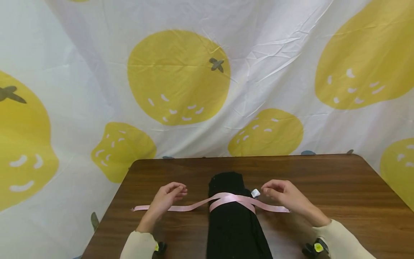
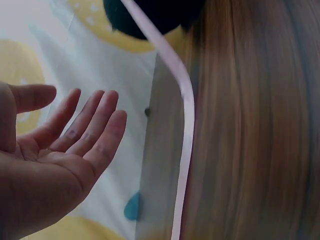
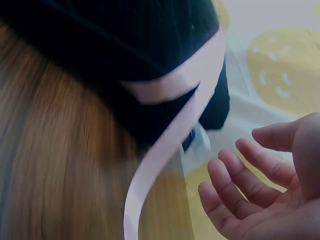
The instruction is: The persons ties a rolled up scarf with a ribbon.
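Observation:
A folded black cloth [image 1: 234, 230] lies lengthwise on the table, a small white tag [image 1: 255, 193] showing at its right edge. Around it runs a pink ribbon [image 1: 231, 198], crossed once on top, its two loose ends stretching out left and right over the wood. My left hand [image 1: 166, 198] hovers above the ribbon's left end, fingers loosely bent and holding nothing. On the other side my right hand [image 1: 286, 194] is in the air beside the tag and the right ribbon end, also holding nothing. Both wrist views show a gap between fingers and ribbon [image 2: 186, 115].
The brown wooden table [image 1: 343, 187] has rounded far corners. Behind it hangs a white curtain [image 1: 258, 43] printed with yellow fruit. A dark wrist device with a yellow marker [image 1: 318, 247] sits under the right sleeve; a similar one [image 1: 157, 247] is at the left.

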Available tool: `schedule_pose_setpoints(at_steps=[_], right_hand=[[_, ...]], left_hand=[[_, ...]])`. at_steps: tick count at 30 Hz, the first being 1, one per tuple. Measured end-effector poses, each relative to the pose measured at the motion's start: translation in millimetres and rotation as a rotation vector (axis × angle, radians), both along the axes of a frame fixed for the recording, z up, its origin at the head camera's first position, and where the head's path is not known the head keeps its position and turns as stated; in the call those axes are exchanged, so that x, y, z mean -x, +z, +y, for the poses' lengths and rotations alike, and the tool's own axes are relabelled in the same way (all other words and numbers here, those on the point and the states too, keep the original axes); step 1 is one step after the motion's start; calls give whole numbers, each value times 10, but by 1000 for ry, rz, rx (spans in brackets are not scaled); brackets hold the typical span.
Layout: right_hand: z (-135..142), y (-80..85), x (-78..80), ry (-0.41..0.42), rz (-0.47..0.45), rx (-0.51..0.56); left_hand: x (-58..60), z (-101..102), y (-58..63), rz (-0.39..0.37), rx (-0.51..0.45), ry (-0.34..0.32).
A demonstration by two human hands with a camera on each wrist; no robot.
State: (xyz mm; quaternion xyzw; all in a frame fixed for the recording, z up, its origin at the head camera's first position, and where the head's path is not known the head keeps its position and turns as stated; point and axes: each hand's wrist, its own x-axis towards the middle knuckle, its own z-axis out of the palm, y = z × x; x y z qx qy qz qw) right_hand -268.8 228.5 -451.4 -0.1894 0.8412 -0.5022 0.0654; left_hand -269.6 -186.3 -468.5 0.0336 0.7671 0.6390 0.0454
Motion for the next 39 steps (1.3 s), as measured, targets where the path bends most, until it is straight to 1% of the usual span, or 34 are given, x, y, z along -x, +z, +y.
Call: schedule_pose_setpoints(at_steps=[2, 5, 9, 13, 17, 19, 22, 24, 26, 28, 30, 34, 39], right_hand=[[-76, 7, 3, 34, 7, 16], [-185, 6, 12, 63, 52, 11], [-298, 8, 30, 66, 97, -1], [-378, 23, 50, 60, 113, -11], [-445, 33, 55, 59, 110, -19], [-476, 32, 54, 73, 106, -16], [-518, 24, 52, 99, 103, -4], [-545, 15, 47, 113, 117, -1], [-570, 2, 43, 117, 130, -3], [-598, -14, 38, 118, 148, -9], [-625, -28, 34, 111, 155, -16], [-670, -49, 31, 99, 158, -17], [-696, -49, 24, 103, 167, -27]], left_hand=[[2, 96, -1, 10, 27, -47], [18, 214, -8, 28, 50, -82], [62, 334, -40, 54, 63, -109], [84, 438, -26, 85, 86, -143], [98, 521, -16, 112, 103, -179], [98, 556, -13, 116, 109, -199], [93, 600, -6, 123, 118, -253], [91, 625, 0, 140, 151, -290], [91, 647, 5, 172, 196, -325], [91, 666, 9, 202, 248, -341], [89, 683, 12, 223, 277, -354], [85, 708, 14, 217, 289, -365], [87, 740, 15, 201, 303, -351]])
